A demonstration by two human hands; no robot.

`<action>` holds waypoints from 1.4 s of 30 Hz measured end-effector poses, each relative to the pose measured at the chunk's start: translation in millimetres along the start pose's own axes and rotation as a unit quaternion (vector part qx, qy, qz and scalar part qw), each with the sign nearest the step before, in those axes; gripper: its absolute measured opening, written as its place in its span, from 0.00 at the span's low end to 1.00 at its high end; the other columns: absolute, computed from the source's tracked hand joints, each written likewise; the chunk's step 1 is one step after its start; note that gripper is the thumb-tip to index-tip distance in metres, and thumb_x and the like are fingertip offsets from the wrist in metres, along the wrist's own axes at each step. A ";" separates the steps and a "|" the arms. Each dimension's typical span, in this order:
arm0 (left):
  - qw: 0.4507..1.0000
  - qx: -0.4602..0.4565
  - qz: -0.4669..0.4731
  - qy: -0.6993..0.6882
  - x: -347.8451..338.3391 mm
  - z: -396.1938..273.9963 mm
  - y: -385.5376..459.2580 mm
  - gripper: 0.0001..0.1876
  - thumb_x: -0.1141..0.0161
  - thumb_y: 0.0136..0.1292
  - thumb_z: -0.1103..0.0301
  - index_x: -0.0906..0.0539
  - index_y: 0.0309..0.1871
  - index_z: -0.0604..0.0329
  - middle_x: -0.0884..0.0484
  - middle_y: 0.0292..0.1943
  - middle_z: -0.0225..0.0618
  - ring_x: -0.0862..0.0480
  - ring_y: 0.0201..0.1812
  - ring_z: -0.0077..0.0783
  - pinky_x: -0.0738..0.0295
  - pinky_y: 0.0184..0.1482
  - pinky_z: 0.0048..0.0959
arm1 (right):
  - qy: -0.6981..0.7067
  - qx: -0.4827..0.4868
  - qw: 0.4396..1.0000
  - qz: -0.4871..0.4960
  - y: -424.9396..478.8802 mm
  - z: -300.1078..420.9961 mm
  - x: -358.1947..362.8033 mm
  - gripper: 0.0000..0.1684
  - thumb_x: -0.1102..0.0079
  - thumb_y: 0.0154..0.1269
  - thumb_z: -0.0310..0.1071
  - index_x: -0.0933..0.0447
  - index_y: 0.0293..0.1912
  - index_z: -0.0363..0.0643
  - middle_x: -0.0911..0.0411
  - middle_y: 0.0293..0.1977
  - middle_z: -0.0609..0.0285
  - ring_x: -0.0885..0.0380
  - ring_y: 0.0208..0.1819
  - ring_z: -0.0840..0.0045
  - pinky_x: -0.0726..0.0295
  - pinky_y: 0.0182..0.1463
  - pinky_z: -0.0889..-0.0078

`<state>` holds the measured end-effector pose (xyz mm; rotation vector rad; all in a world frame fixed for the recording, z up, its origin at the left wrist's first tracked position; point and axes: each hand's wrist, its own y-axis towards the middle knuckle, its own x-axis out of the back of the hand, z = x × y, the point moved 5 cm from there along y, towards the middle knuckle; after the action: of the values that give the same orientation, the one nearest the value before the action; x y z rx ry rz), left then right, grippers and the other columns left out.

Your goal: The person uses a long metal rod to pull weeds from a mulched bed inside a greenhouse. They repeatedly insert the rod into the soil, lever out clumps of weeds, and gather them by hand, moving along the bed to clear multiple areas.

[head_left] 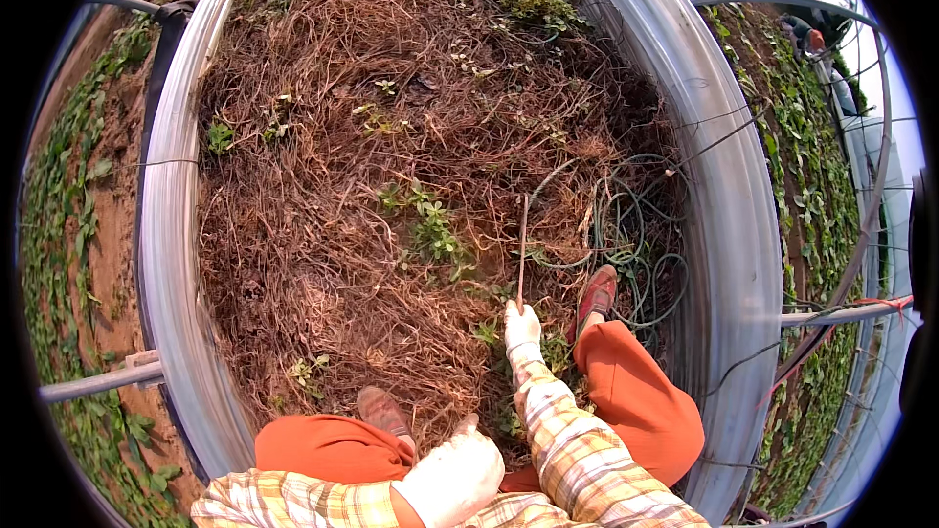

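Note:
My right hand (522,326), in a whitish glove, grips the near end of a thin wooden handle (523,253) that points away from me over dry stalks. A curved grey-green piece (550,180) begins at the handle's far end. I cannot tell whether it is a blade or part of the rope. My left hand (458,466), also gloved, is low and close to my body, above the ground between my knees. Its fingers are mostly hidden behind the back of the glove, so any grasp is unclear. Dry brown plant matter (330,235) covers the ground before me.
A coiled green rope (634,235) lies by my right shoe (598,290). Gathered clear plastic sheeting (733,183) runs along the right, with more sheeting (172,235) on the left. Pipes (106,380) extend outside it, beside green crop rows (803,161). Weeds (433,224) grow mid-strip.

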<state>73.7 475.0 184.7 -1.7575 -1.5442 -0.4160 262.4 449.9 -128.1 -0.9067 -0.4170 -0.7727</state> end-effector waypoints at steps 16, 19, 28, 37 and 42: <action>0.997 -0.020 -0.073 0.018 -6.7 -8.7 -16.8 0.09 0.48 0.57 0.67 0.22 0.29 0.63 0.24 0.26 0.40 0.20 0.32 0.40 0.22 0.39 0.35 | -0.127 0.046 0.990 -0.032 -20.2 26.6 16.5 0.25 0.49 0.67 0.56 0.26 0.46 0.44 0.19 0.34 0.45 0.20 0.41 0.51 0.24 0.44 0.53; 0.998 -0.016 -0.047 0.039 -13.3 -10.8 -14.4 0.09 0.48 0.57 0.68 0.21 0.29 0.63 0.23 0.26 0.40 0.19 0.32 0.40 0.21 0.38 0.34 | -0.031 0.064 0.995 -0.065 -14.6 53.7 27.7 0.25 0.49 0.67 0.56 0.26 0.45 0.43 0.19 0.34 0.45 0.20 0.39 0.50 0.25 0.43 0.54; 0.998 0.010 -0.056 -0.018 -17.6 -9.3 -11.1 0.08 0.48 0.56 0.69 0.21 0.28 0.64 0.22 0.25 0.42 0.18 0.30 0.41 0.21 0.42 0.34 | -0.217 0.039 0.975 0.003 1.7 42.5 5.3 0.23 0.48 0.68 0.53 0.28 0.47 0.42 0.19 0.35 0.44 0.20 0.41 0.50 0.25 0.46 0.50; 0.999 0.020 -0.045 -0.014 -26.4 -2.8 -13.8 0.08 0.48 0.56 0.70 0.20 0.29 0.64 0.22 0.25 0.43 0.18 0.30 0.42 0.21 0.42 0.34 | -0.214 0.033 0.976 -0.016 -41.8 20.8 10.5 0.23 0.49 0.67 0.56 0.27 0.46 0.45 0.19 0.34 0.46 0.20 0.40 0.49 0.25 0.44 0.51; 0.999 -0.007 -0.050 0.009 -11.6 -10.4 -16.4 0.08 0.48 0.56 0.70 0.20 0.29 0.65 0.22 0.26 0.44 0.18 0.30 0.43 0.20 0.41 0.34 | 0.186 0.045 0.978 -0.078 -25.6 52.6 38.3 0.20 0.46 0.69 0.52 0.31 0.39 0.45 0.30 0.19 0.61 0.31 0.18 0.70 0.33 0.22 0.65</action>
<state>58.0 459.4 189.0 -1.6880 -1.6253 -0.4916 268.2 467.6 -60.7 -0.6318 -0.1916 -1.0373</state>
